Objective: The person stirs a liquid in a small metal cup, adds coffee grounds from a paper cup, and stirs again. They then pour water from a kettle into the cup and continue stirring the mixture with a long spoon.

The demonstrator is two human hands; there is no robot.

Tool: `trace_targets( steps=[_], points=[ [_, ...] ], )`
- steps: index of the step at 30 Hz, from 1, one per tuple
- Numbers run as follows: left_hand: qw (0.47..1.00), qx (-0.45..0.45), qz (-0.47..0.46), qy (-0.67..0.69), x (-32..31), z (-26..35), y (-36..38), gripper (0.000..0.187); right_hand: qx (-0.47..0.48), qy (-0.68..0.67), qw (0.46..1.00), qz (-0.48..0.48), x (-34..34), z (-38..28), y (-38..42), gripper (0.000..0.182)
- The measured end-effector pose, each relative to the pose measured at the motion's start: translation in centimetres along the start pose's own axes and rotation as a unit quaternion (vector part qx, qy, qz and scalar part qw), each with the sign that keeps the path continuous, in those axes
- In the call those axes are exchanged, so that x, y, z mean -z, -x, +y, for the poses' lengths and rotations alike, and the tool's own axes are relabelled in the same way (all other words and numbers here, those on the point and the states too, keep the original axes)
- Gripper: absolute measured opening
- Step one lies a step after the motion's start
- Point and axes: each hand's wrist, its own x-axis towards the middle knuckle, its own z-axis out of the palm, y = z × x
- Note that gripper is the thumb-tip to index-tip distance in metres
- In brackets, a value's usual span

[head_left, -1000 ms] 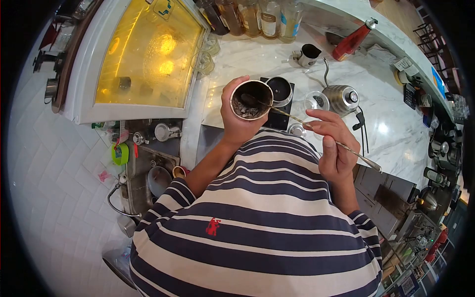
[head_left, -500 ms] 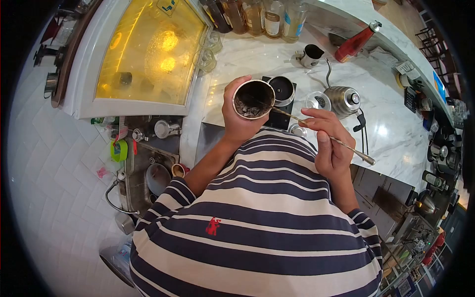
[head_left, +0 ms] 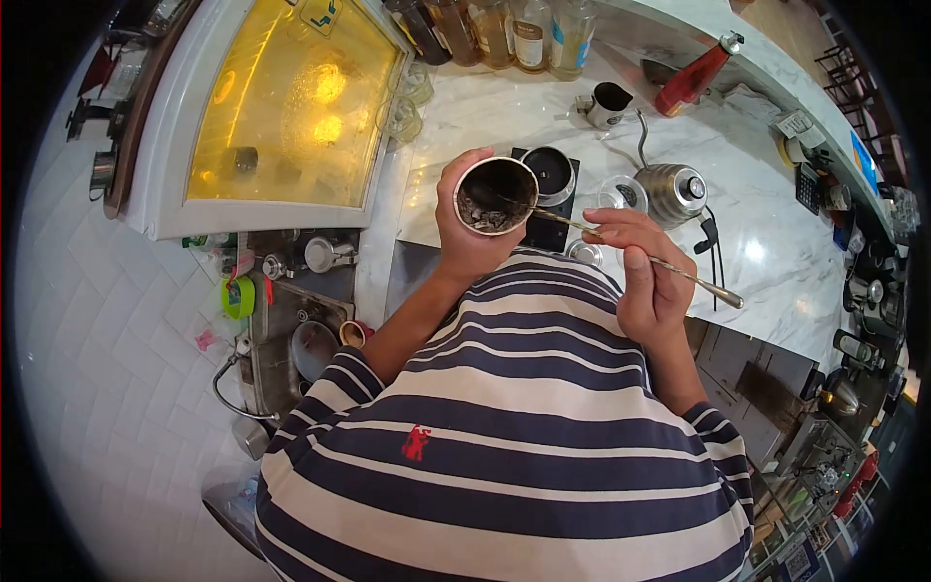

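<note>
My left hand (head_left: 464,244) is wrapped round a metal cup (head_left: 493,233), tilted so that its mouth faces me. Dark flaky bits lie on the lower inner wall of the cup. A long bar spoon (head_left: 718,291) with a twisted stem rests in my right hand (head_left: 652,276), pinched between thumb and fingers. Its far end reaches over the cup's rim, and the tip is lost in the dark inside. Just beyond the cup, a round dark-mouthed container (head_left: 548,175) stands on a black scale (head_left: 550,233).
A gooseneck kettle (head_left: 669,194) sits to the right on the marble counter (head_left: 776,262), with a small pitcher (head_left: 608,107) behind it. Bottles (head_left: 531,44) line the back. At left are a glass-fronted cabinet (head_left: 291,126) and a sink (head_left: 276,339). A red bottle (head_left: 690,82) leans nearby.
The spoon's handle end has swung slightly up and to the right, turning with my right hand. My left hand and the cup have stayed nearly in place.
</note>
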Motion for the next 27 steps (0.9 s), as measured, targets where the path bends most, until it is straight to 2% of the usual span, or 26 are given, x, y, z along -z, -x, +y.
trace_targets(
  steps=[5, 8, 11, 14, 20, 27],
  points=[
    [1.0, -0.013, -0.006, -0.014, 0.0, -0.2, -0.1, 0.092, -0.045, -0.056, 0.997, 0.023, 0.1, -0.1, 0.3, 0.023],
    [1.0, -0.012, -0.007, -0.014, -0.1, -0.3, -0.1, 0.091, -0.025, -0.044, 0.998, 0.022, 0.4, 0.6, 0.5, 0.026],
    [1.0, -0.01, -0.008, -0.02, -0.1, -0.3, -0.2, 0.091, -0.06, -0.045, 0.997, 0.004, 1.0, 0.5, 0.7, 0.031],
    [1.0, -0.005, -0.008, -0.028, 0.0, -0.2, -0.1, 0.091, -0.087, -0.117, 0.987, 0.072, 0.8, 1.0, 0.9, 0.029],
    [0.999, 0.006, 0.011, -0.032, 0.2, -0.8, 0.0, 0.089, -0.082, -0.081, 0.99, 0.086, 0.8, 0.9, 0.7, 0.03],
    [0.998, -0.007, 0.006, -0.057, 0.5, -1.0, -0.2, 0.091, -0.066, -0.049, 0.995, 0.049, 0.4, 0.5, 0.5, 0.026]
  ],
)
